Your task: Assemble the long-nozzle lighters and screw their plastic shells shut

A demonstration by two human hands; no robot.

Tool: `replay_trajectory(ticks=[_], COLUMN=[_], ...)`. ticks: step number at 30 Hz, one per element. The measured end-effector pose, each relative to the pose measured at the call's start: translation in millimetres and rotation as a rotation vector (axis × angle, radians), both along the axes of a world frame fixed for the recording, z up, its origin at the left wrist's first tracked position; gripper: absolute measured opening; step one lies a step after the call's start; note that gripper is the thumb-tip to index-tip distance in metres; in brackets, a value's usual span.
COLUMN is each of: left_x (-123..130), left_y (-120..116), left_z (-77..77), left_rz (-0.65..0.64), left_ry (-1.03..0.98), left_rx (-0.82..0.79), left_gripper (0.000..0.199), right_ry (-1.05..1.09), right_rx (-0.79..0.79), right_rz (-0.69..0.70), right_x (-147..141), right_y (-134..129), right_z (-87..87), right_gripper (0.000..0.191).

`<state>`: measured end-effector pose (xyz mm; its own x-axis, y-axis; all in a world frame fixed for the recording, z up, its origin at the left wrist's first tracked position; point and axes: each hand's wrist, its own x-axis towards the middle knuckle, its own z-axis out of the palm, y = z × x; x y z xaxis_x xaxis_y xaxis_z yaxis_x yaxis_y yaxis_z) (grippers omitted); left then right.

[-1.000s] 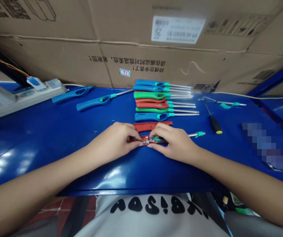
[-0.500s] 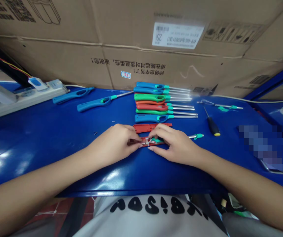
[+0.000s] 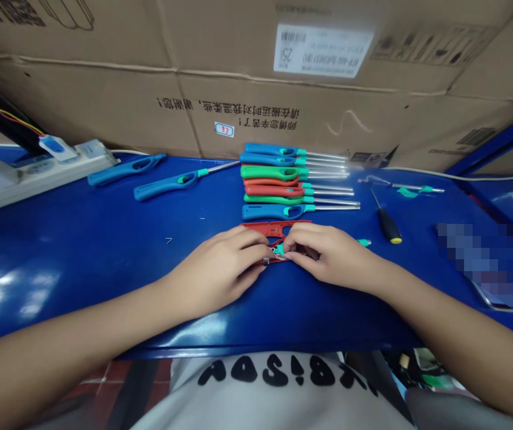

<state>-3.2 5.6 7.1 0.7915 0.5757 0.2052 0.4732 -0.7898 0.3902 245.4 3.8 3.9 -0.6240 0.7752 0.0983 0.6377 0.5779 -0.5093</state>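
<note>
While left hand (image 3: 220, 269) and right hand (image 3: 332, 257) pinch open red lighter body (image 3: 266, 260) at center, loose red shell (image 3: 274, 228) lies just above on blue worktop (image 3: 81, 269).

The big cardboard box (image 3: 104, 107) had upside-down Chinese words saying please be gentle and thank you. A white label (image 3: 322, 51) said 25, with a barcode. A small sticker (image 3: 224, 129) said 37.

A black and yellow screwdriver (image 3: 387, 224) lies on the blue worktop (image 3: 81, 251), with a white power strip (image 3: 36, 173) and big cardboard boxes (image 3: 104, 101) along the back.
</note>
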Motion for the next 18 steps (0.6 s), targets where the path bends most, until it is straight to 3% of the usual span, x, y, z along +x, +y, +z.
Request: replay_trajectory(ticks=[9, 18], left_x=[-0.4, -0.7], left_y=[-1.0, 0.8], left_z=[-11.8, -13.3], left_rz=[-0.023, -0.055], left_ry=[0.040, 0.074], left_rx=[0.036, 0.118], left_gripper=[0.035, 0.038], right_ry=[-0.008, 0.044], right_rx=[-0.032, -0.036], right_rz=[0.037, -0.082], right_x=[3.9, -4.5], right_y=[0.3, -0.8], right_z=[4.0, -4.0], right_gripper=[0.007, 0.003])
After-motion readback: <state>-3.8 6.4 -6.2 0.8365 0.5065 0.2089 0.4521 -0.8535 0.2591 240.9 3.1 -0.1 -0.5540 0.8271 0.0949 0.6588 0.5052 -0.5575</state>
